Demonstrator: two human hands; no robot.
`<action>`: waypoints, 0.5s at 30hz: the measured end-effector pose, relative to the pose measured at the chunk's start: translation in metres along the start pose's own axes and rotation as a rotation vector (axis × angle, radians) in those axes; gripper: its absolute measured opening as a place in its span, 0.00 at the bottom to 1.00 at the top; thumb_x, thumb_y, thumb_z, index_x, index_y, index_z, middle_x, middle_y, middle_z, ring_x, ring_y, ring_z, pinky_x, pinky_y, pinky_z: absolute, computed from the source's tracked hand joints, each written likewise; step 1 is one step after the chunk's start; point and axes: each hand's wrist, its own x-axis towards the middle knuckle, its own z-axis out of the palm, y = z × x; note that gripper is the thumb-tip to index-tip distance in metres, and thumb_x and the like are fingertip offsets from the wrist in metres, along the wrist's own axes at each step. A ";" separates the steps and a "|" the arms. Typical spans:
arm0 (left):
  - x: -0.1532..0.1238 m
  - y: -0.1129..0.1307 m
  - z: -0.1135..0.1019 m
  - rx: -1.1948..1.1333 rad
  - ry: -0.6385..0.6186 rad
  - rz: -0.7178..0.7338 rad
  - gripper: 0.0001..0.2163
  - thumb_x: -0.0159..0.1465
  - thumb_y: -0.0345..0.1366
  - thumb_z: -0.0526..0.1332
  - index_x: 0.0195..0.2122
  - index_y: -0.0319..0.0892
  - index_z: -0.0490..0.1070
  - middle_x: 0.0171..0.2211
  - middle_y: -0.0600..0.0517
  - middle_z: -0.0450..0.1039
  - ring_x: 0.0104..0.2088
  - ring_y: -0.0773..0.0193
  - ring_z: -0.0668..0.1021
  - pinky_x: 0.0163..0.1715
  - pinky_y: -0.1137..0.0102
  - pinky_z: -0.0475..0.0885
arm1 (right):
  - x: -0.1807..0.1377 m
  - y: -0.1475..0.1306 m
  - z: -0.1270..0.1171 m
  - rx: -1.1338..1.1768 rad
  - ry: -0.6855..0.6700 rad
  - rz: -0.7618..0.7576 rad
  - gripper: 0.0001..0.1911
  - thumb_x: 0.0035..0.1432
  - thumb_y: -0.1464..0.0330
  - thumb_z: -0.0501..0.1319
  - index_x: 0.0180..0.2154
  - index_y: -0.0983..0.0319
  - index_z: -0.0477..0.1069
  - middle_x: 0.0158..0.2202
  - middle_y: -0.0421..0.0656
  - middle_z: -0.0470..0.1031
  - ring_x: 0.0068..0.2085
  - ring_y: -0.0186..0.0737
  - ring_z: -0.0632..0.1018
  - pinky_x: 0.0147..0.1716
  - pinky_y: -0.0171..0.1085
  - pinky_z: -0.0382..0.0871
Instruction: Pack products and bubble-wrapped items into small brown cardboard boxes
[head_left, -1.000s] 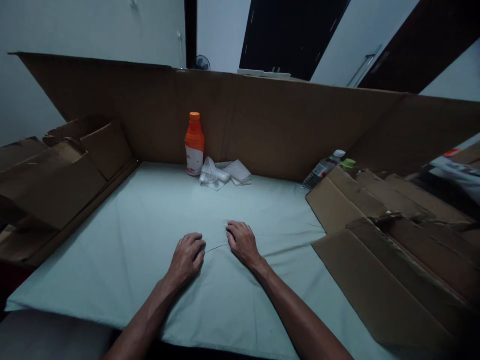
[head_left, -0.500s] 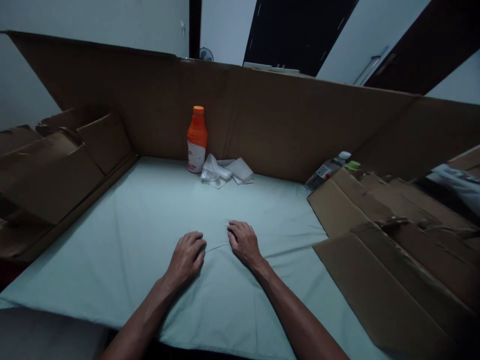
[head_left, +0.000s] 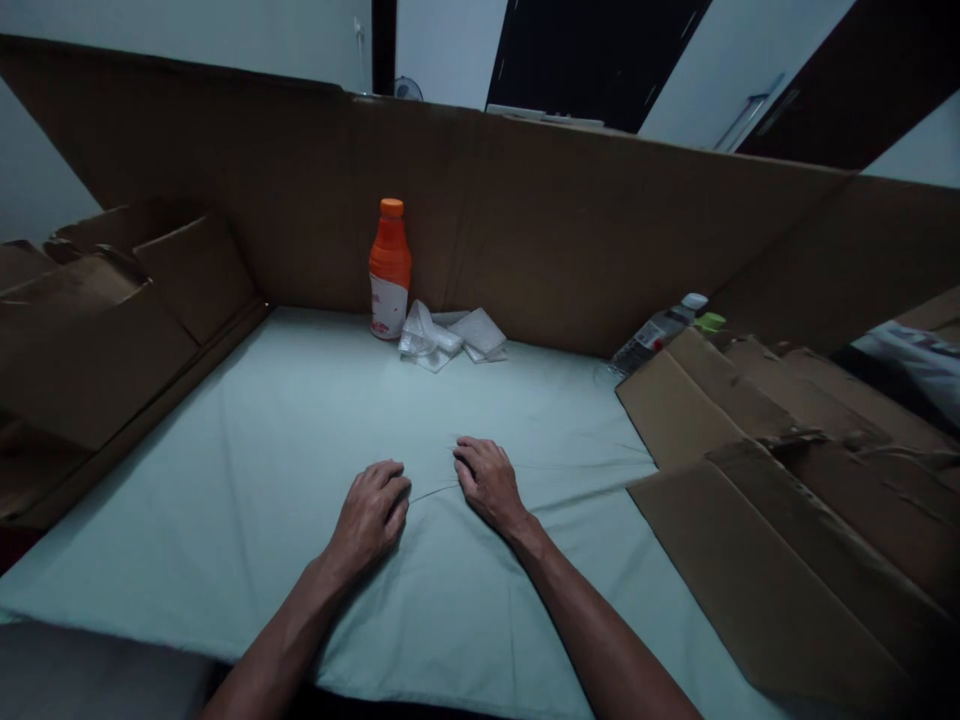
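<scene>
My left hand (head_left: 370, 512) rests palm down on the pale green cloth (head_left: 292, 420), its fingers loosely bent and nothing visible in them. To its right, my right hand (head_left: 487, 480) lies on the same cloth, also palm down with relaxed fingers. A thin crease runs through the cloth between the two hands. Beyond them stands an orange bottle (head_left: 390, 270) with a white label, upright against the cardboard. Folded clear plastic wrap (head_left: 431, 337) lies beside the bottle, with a folded white piece (head_left: 481, 333) at its right.
A tall cardboard wall (head_left: 300, 200) closes off the back. Cardboard boxes with raised flaps flank the cloth at left (head_left: 97, 340) and right (head_left: 750, 560). A clear bottle (head_left: 656, 335) leans by the right box, near a green cap (head_left: 709, 321).
The view has tilted slightly, so the back wall and bottles appear a little higher. Both hands stay in place on the cloth.
</scene>
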 end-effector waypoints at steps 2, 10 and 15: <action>0.000 0.001 -0.001 0.001 -0.004 0.000 0.11 0.64 0.29 0.57 0.45 0.44 0.74 0.52 0.43 0.75 0.53 0.51 0.74 0.52 0.52 0.72 | 0.000 0.000 0.000 0.002 0.000 0.001 0.11 0.62 0.74 0.58 0.42 0.58 0.77 0.49 0.48 0.79 0.49 0.48 0.75 0.49 0.47 0.68; -0.001 0.001 -0.003 0.014 -0.031 0.006 0.12 0.63 0.28 0.58 0.46 0.43 0.73 0.53 0.42 0.74 0.55 0.50 0.73 0.53 0.53 0.71 | 0.001 0.001 -0.001 0.017 -0.001 -0.003 0.09 0.62 0.74 0.59 0.42 0.61 0.76 0.49 0.48 0.79 0.49 0.48 0.75 0.50 0.47 0.69; -0.002 0.001 -0.003 0.013 -0.047 0.006 0.12 0.63 0.28 0.58 0.47 0.44 0.73 0.54 0.43 0.73 0.55 0.49 0.73 0.53 0.52 0.71 | 0.001 0.002 -0.001 0.024 -0.011 0.002 0.10 0.62 0.73 0.59 0.43 0.59 0.77 0.49 0.48 0.79 0.49 0.48 0.76 0.49 0.47 0.69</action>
